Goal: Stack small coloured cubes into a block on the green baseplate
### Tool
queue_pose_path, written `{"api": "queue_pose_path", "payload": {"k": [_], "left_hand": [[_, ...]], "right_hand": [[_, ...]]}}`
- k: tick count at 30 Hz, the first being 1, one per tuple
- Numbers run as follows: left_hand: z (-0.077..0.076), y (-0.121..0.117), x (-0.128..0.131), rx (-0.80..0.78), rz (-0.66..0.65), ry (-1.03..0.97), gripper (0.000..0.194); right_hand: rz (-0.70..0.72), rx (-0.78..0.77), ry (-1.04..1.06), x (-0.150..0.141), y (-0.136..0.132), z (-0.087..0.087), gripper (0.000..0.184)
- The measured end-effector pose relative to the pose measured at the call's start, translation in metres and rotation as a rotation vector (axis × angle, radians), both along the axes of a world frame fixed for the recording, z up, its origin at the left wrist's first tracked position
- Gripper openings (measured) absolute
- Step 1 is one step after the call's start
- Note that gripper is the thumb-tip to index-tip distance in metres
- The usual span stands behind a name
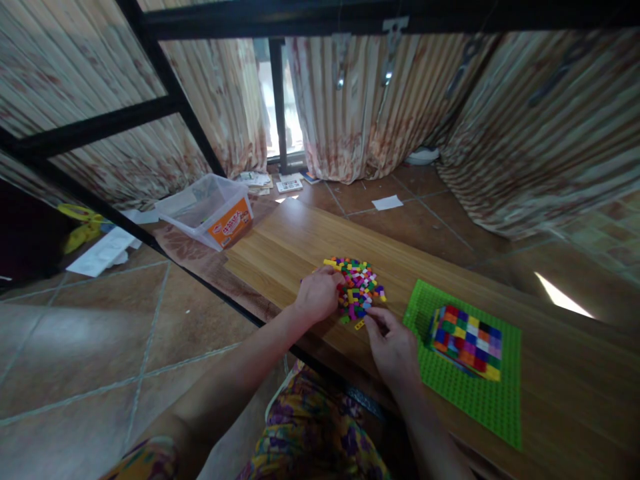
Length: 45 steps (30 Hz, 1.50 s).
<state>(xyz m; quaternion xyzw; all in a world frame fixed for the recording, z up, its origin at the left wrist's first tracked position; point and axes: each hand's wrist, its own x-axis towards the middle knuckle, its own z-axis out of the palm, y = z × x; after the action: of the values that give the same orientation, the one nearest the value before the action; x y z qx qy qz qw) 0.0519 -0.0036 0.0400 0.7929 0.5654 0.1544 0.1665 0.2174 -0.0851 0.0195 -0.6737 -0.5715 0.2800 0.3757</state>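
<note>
A pile of small multicoloured building bricks (357,283) lies on the wooden table. My left hand (320,293) rests at the pile's left side, its fingers curled in among the bricks; their tips are partly hidden. At the pile's near right edge is my right hand (395,343), thumb and forefinger drawn together; what they hold, if anything, is too small to make out. A yellow studded brick (360,325) lies right by that thumb tip. Right of my hands, a block built of coloured bricks (467,340) sits on a green baseplate (507,407).
A clear plastic box (195,223) with an orange label stands beyond the table's far left end. The long wooden table (300,230) runs diagonally. Papers (387,202) lie on the tiled floor by the curtains (340,120). A black frame bar (175,100) crosses the left side.
</note>
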Motion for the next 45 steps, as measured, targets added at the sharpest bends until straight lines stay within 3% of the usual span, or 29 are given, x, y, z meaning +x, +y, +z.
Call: {"api": "queue_pose_path", "payload": {"k": [6, 13, 17, 22, 26, 31, 34, 36, 39, 42, 45], "left_hand": [[0.010, -0.001, -0.002, 0.012, -0.025, 0.022, 0.010], [0.026, -0.034, 0.009, -0.063, -0.040, -0.445, 0.004], [0.028, -0.055, 0.016, -0.193, 0.039, -0.762, 0.005], [0.017, -0.075, 0.014, -0.514, 0.162, -1.155, 0.022], [0.011, -0.087, 0.010, -0.644, 0.254, -1.272, 0.027], [0.011, -0.090, 0.002, -0.741, 0.282, -1.394, 0.029], [0.009, -0.088, -0.001, -0.757, 0.303, -1.458, 0.031], [0.006, -0.088, -0.003, -0.746, 0.332, -1.493, 0.033], [0.002, -0.089, -0.003, -0.739, 0.359, -1.498, 0.038], [0.002, -0.090, -0.003, -0.724, 0.360, -1.460, 0.034], [0.005, -0.088, -0.004, -0.674, 0.340, -1.395, 0.027]], "right_hand": [[-0.051, 0.009, 0.097, -0.001, 0.002, 0.006, 0.035], [-0.028, 0.002, 0.440, -0.014, 0.015, 0.026, 0.038], [0.011, 0.000, 0.479, -0.017, 0.011, 0.033, 0.029], [-0.006, -0.077, 0.541, -0.019, -0.007, 0.032, 0.029], [-0.013, -0.159, 0.602, -0.024, -0.021, 0.026, 0.033], [-0.023, -0.257, 0.823, -0.031, -0.023, 0.021, 0.036], [-0.041, -0.173, 0.681, -0.026, -0.010, 0.020, 0.036], [-0.063, -0.047, 0.431, -0.019, 0.004, 0.019, 0.034], [0.013, 0.099, 0.018, -0.013, 0.026, 0.016, 0.028], [0.100, 0.098, -0.262, -0.014, 0.039, 0.011, 0.024], [0.111, 0.075, -0.373, -0.020, 0.042, 0.007, 0.023]]}}
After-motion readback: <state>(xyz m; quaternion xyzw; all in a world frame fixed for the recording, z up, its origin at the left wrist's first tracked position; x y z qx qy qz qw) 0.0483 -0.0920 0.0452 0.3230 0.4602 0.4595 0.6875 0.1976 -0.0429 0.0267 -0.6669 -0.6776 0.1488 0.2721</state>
